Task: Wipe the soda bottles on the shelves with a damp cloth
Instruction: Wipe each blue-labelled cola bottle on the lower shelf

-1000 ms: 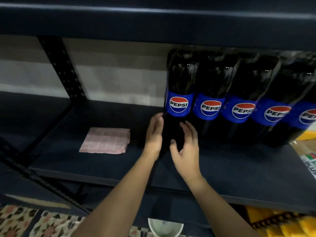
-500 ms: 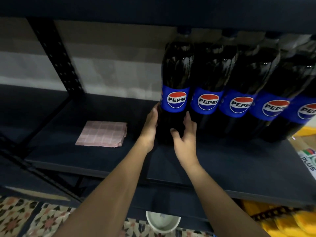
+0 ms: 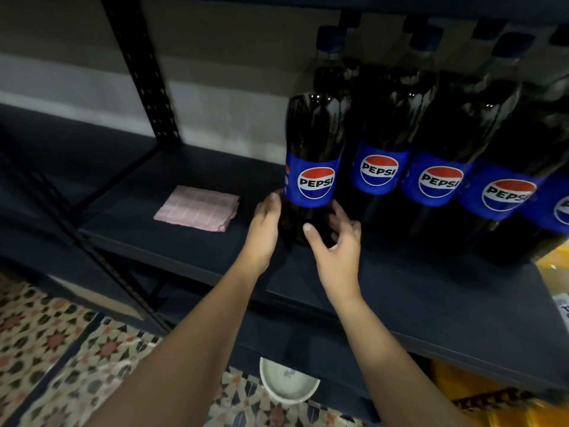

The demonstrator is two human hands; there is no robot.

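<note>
Two bare hands meet low on the leftmost bottle (image 3: 314, 143) of a row on a dark shelf (image 3: 431, 303). Far left on that shelf, well apart from the hands, a folded pink cloth (image 3: 197, 208) lies flat. Next, the left hand (image 3: 264, 226) presses straight fingers against the bottle's left side. The right hand (image 3: 335, 245) curls around its near lower part. Further right, more Pepsi bottles (image 3: 437, 143) stand side by side. Below, near, sits a white bowl (image 3: 288, 383).
</note>
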